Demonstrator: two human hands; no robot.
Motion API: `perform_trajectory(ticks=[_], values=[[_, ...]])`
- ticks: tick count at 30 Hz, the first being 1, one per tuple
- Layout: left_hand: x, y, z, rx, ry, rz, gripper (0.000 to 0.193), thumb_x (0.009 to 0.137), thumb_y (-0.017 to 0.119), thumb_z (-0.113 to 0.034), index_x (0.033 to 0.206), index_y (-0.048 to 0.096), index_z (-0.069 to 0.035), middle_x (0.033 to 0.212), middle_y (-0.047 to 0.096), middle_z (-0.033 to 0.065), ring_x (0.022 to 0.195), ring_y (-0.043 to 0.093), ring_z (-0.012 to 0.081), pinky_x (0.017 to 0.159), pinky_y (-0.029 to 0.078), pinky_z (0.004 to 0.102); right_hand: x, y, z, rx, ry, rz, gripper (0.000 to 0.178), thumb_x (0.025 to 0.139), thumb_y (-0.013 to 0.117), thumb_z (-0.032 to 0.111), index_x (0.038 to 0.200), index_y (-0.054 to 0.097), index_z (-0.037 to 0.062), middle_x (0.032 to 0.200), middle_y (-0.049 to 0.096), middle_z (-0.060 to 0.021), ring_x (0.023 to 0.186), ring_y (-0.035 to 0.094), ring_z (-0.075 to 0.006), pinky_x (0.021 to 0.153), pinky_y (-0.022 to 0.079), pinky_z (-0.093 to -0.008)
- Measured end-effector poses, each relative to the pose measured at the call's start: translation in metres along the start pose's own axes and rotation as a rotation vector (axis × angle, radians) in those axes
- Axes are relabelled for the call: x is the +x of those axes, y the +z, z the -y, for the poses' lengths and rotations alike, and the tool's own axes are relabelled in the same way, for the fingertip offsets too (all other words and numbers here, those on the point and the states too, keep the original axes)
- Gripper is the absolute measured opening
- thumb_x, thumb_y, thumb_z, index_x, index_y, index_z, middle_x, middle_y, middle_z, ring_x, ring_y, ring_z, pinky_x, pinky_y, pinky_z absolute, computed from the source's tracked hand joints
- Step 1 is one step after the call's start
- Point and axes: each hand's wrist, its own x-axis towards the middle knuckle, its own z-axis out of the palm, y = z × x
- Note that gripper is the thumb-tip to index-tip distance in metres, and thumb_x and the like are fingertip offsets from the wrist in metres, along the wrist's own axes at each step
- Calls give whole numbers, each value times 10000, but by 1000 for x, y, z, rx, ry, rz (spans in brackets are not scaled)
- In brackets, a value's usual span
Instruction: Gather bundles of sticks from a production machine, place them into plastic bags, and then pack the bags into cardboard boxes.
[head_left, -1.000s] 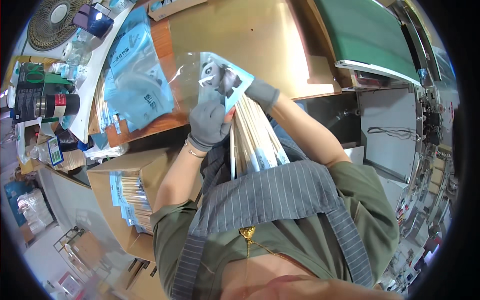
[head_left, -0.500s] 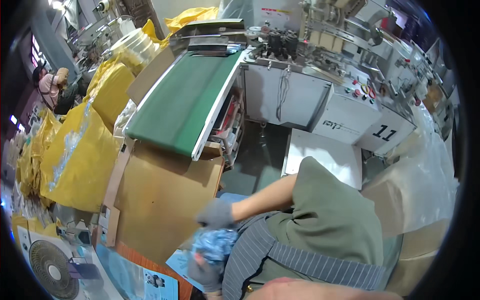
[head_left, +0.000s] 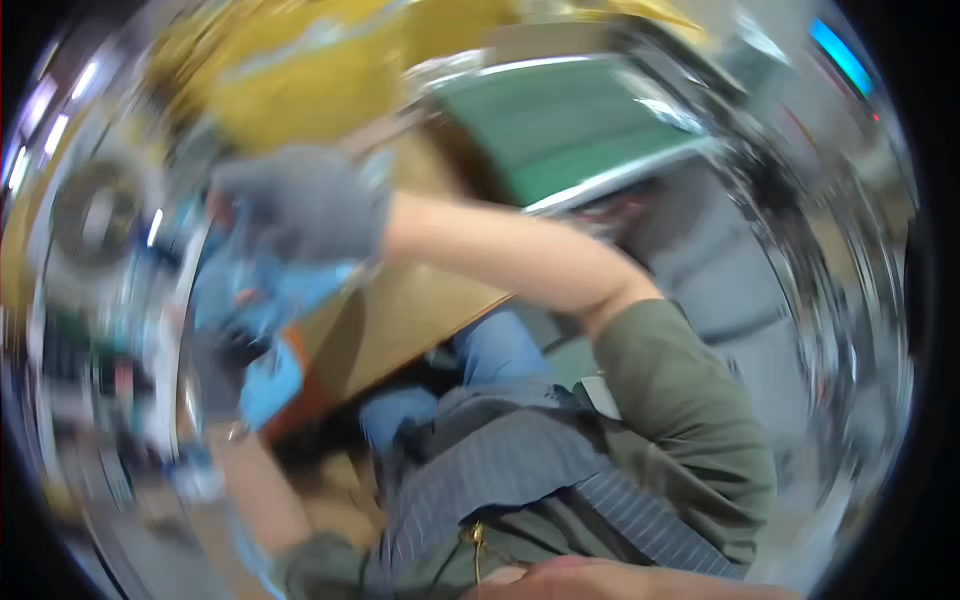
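Both hands wear grey gloves and are at the left, smeared by motion. A blue printed plastic bag bundle (head_left: 255, 290) lies between them. My left hand (head_left: 225, 365) is on its near side, with a bare fingertip showing against the blue plastic, and appears closed on it. My right hand (head_left: 305, 205) reaches across from the right and hangs over the bundle's far side. Its fingers are too blurred to show whether they grip. Beside my left wrist lies another flat blue piece (head_left: 272, 385).
A brown board-topped table (head_left: 400, 315) stretches under the hands. Beyond it is a green conveyor belt (head_left: 570, 125) with a metal edge. Yellow sacks (head_left: 310, 90) are piled at the far left, and a round fan (head_left: 100, 215) stands at the left. Blurred machinery (head_left: 780, 190) lines the right.
The view has swung left. Both hands have moved from near my apron to the table's left part, and the crumpled blue plastic now looks more spread out.
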Motion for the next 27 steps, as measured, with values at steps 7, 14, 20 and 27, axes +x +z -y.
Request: perform_trajectory(ticks=[7, 14, 20, 27], values=[[-92, 81, 75, -1128, 67, -625, 500, 888, 591, -324, 1251, 479, 2, 1091, 557, 59, 999, 554, 224, 919, 457, 370, -1, 105, 73, 337, -517, 647, 139, 730, 560, 69, 864, 596, 74, 729, 524, -89, 658, 552, -298, 587, 441, -355], [-246, 28, 70, -608, 561, -866, 578, 826, 576, -278, 1282, 446, 54, 1108, 592, 149, 941, 611, 229, 800, 515, 320, -25, 223, 91, 647, -554, 514, 301, 648, 633, 77, 946, 605, 112, 728, 531, -84, 601, 553, -268, 505, 433, -371], [-349, -82, 147, -327, -301, -1572, 289, 783, 632, -134, 1028, 607, 16, 893, 657, 102, 742, 652, 192, 623, 522, 274, -71, 301, 109, 360, -51, 1249, 262, 797, 569, 115, 1058, 583, 119, 840, 633, -132, 758, 628, -323, 634, 493, -424], [-420, -98, 208, -204, -877, -1394, 137, 748, 676, -118, 661, 640, -18, 561, 569, 80, 497, 594, 189, 454, 462, 309, -29, 237, 157, 343, 358, 1489, 237, 831, 575, 192, 1047, 591, 98, 880, 656, -157, 818, 642, -346, 698, 513, -410]])
